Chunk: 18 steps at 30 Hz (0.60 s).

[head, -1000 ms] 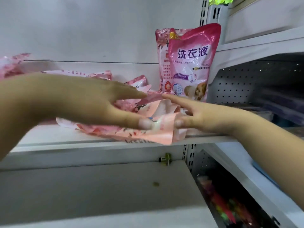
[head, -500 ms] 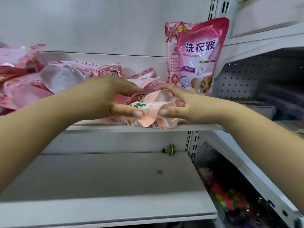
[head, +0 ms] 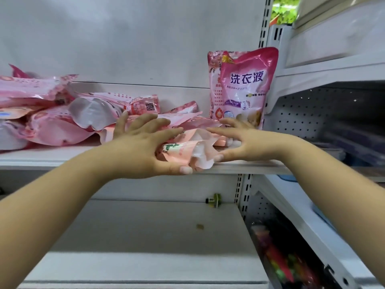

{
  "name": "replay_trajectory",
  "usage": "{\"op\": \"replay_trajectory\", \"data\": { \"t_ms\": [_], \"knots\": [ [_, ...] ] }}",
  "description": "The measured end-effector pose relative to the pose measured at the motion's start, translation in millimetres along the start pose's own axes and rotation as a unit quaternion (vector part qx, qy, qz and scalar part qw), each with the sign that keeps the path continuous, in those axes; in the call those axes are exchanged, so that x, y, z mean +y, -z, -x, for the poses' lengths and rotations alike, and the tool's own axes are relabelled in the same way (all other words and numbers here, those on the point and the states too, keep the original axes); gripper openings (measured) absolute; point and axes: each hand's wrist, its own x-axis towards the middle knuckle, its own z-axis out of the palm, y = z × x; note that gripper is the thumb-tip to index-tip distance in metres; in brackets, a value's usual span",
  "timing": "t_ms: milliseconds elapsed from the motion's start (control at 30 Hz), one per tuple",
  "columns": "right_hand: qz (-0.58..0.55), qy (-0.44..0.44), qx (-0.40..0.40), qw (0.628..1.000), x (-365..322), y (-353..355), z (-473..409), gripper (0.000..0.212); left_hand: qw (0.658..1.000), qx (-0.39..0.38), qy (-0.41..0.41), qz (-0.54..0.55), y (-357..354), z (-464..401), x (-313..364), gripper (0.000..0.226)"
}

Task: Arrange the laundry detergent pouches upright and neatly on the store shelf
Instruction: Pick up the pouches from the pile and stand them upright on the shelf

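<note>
A pale pink detergent pouch [head: 194, 152] lies crumpled at the front edge of the white shelf [head: 62, 160]. My left hand [head: 141, 147] grips its left end, thumb underneath and fingers spread over the top. My right hand [head: 248, 142] pinches its right end between thumb and forefinger. Two pink pouches [head: 248, 88] stand upright, one behind the other, against the right upright just behind my right hand. To the left, several more pouches lie flat in a loose pile [head: 52, 122].
Below is a bare lower shelf [head: 145, 230] with a small green and yellow object [head: 213, 200] at its back and a brown speck [head: 200, 226]. A second shelf unit with a perforated back [head: 312, 113] adjoins on the right, with colourful goods [head: 281, 265] low down.
Both hands have closed in on the front pouch and taken hold of its ends. My left fingers have spread over it. More of the pile at left has come into view.
</note>
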Motion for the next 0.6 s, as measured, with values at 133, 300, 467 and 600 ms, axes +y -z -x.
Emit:
{"op": "replay_trajectory", "data": {
  "t_ms": [133, 300, 467, 600],
  "knots": [
    [-0.034, 0.055, -0.011, 0.998, 0.5, -0.1, -8.6, 0.091, 0.995, 0.086, -0.011, 0.051, -13.4, 3.5, -4.8, 0.094],
    [-0.046, 0.087, 0.001, 0.995, -6.5, -7.1, -13.3, 0.074, 0.989, 0.109, -0.01, 0.097, -17.3, 4.5, -16.8, 0.095],
    [0.028, 0.075, 0.024, 0.997, -20.4, -20.2, -17.0, 0.069, 0.995, 0.029, 0.015, 0.094, -6.6, 8.1, -32.5, 0.071],
    [0.02, 0.008, 0.01, 1.0, -11.4, -20.3, -3.4, 0.091, 0.993, -0.031, 0.016, 0.117, 13.9, 10.8, -23.9, 0.096]
  ]
}}
